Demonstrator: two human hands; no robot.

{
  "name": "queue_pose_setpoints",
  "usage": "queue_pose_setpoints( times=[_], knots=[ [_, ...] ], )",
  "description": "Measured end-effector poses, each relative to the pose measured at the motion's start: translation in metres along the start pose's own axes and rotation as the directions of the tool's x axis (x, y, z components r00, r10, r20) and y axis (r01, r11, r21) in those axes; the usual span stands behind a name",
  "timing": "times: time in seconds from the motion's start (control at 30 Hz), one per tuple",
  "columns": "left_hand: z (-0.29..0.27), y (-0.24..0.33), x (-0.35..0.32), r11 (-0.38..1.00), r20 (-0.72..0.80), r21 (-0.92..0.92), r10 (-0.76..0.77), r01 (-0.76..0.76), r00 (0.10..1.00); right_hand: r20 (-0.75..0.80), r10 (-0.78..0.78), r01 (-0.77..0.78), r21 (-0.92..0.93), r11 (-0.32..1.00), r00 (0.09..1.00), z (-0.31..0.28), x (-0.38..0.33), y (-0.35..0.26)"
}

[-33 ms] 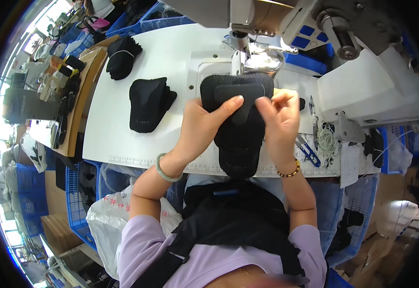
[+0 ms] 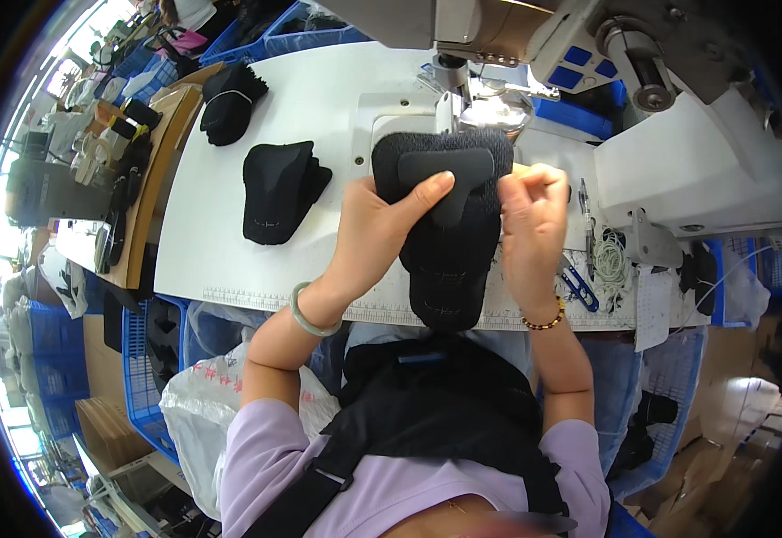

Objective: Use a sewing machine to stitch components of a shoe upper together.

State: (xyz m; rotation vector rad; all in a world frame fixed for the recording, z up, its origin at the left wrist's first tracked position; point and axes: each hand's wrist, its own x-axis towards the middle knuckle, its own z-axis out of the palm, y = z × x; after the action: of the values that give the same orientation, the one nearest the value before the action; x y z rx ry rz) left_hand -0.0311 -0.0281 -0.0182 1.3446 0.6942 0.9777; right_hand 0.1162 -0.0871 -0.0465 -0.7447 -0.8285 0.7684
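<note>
A black fuzzy fabric piece shaped like a shoe tongue (image 2: pixel 436 247) is held over the white table, in front of the sewing machine needle area. A smooth, dark T-shaped patch (image 2: pixel 449 166) lies on its wide end. My left hand (image 2: pixel 377 224) grips the piece from the left, thumb pressed on the patch and fingers hidden beneath. At the right edge, my right hand (image 2: pixel 534 211) has thumb and fingers pinched together; whether they hold anything is hidden. More black fabric shows under the piece's narrow end. To the left lies a small stack of similar black pieces (image 2: pixel 279 193).
A tied black bundle (image 2: pixel 232 103) lies at the far left of the table. The sewing machine (image 2: pixel 686 170) stands over the right side. Blue thread snips (image 2: pixel 579 287), tweezers (image 2: pixel 586 229) and pale cord (image 2: pixel 610 260) lie on the right. Blue baskets (image 2: pixel 149 377) flank the table.
My right thumb has moved off the patch toward the right edge of the piece, and the right hand has shifted slightly right. My left hand keeps its grip.
</note>
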Motion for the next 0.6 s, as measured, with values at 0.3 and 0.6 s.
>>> queue_pose_setpoints(
  times=[0.3, 0.6],
  knots=[
    [0.003, 0.006, 0.001, 0.988, -0.099, -0.152, 0.007, -0.022, 0.995, 0.779, -0.493, 0.82, -0.535, -0.201, 0.387, -0.036, 0.015, 0.007],
    [0.001, 0.018, 0.018, 0.91, -0.188, -0.412, -0.141, 0.052, 0.972, 0.789, -0.345, 0.829, -0.557, -0.052, 0.509, -0.002, 0.045, -0.014]
  ],
)
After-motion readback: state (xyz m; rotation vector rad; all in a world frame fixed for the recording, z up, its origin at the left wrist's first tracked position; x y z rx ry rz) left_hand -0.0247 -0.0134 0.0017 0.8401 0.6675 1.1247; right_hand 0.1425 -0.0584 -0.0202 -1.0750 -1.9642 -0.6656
